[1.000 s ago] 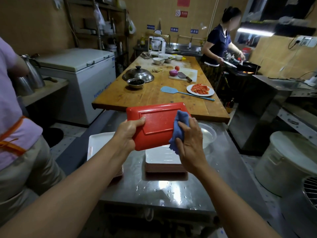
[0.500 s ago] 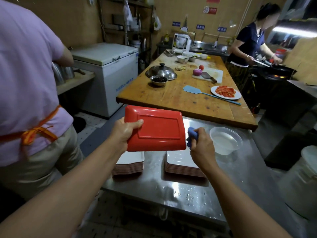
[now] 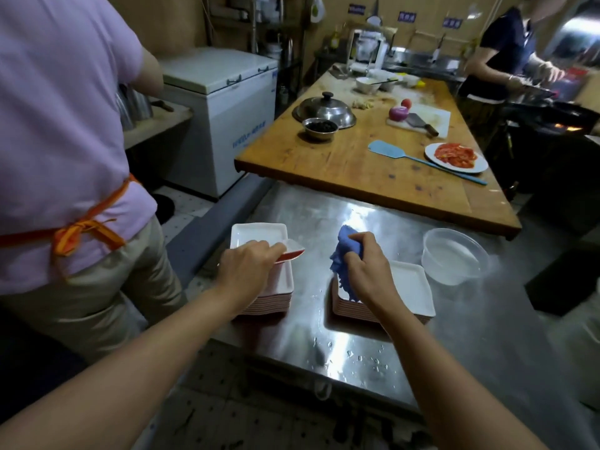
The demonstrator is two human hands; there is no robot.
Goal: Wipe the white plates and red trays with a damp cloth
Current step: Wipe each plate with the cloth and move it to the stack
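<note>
Two stacks of square trays, white inside and red underneath, stand on the steel table (image 3: 454, 326). My left hand (image 3: 245, 266) grips a tray (image 3: 292, 250) by its near edge, white side up, just above the left stack (image 3: 259, 237). Its red underside shows at the right corner. My right hand (image 3: 365, 271) grips a bunched blue cloth (image 3: 344, 254) over the left side of the right stack (image 3: 410, 287); the cloth's lower end hangs onto the top plate.
A clear plastic tub of water (image 3: 454, 254) sits right of the stacks. A person in a lilac shirt (image 3: 65, 141) stands close on my left. Behind lies a wooden table (image 3: 373, 167) with cookware; another person (image 3: 506, 50) cooks at the far right.
The red tray was held up, underside toward me, being wiped; now it is turned white side up and lowered onto the left stack. My right hand with the cloth dropped over the right stack.
</note>
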